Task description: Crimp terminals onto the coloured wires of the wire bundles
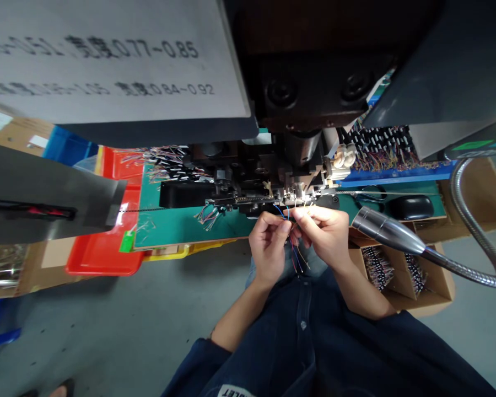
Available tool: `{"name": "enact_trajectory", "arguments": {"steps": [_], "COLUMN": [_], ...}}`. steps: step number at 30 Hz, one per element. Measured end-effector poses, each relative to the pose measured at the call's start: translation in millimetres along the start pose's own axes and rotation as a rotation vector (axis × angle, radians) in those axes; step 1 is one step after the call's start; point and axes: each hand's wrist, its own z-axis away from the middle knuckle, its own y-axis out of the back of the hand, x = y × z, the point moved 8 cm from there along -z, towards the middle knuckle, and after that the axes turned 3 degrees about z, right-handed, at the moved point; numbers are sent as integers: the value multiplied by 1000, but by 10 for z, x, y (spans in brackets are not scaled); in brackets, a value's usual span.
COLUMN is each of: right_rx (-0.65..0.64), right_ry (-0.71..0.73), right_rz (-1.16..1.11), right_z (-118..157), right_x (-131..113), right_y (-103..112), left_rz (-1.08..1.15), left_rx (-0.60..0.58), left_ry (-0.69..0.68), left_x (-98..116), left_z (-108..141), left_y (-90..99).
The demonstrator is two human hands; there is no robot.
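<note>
Green tabletop (177, 231) by machine (248, 176): L hand (269, 242) & R hand (320, 234) each pinching thin colored wires (296, 263), fingertips close together.

We see thin plastic-sheathed wires (295, 259) in blue, red and yellow, with a smooth, faintly shiny coating; the crimping press (291, 107) is dark, matt metal, and its ram (302, 149) is smoother, brighter steel; the sign (107, 55) above is a smooth, matt, pale sheet, though we cannot tell its material; the green work board (182, 226) has a smooth, low sheen; the red plastic tray (103, 259) looks glossy; the gooseneck lamp (386, 231) has a polished metal head and a ribbed metal hose; the cardboard box (400, 281) is matt and fibrous; the dark blue cloth sleeve (198, 369) looks matt; the grey floor (107, 331) is smooth and dull.
</note>
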Motion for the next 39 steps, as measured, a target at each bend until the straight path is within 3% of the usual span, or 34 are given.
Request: {"name": "enact_trajectory", "arguments": {"steps": [9,19,29,39], "right_rx": [-12,-3,-56,-7], "right_ry": [-125,-122,-79,-130], "right_rz": [-194,-172,11,-144], "right_z": [-66,-73,-33,-64], "right_x": [209,210,-55,204], "right_y": [-50,-45,-21,-65], "left_rz": [-47,-55,-39,-93], "left_rx": [81,79,-33,93], "left_ry": [-43,-69,5,-55], "left_x": [147,177,61,191], "left_z": [-65,-81,-30,-70], "left_y": [-27,-45,-38,42]}}
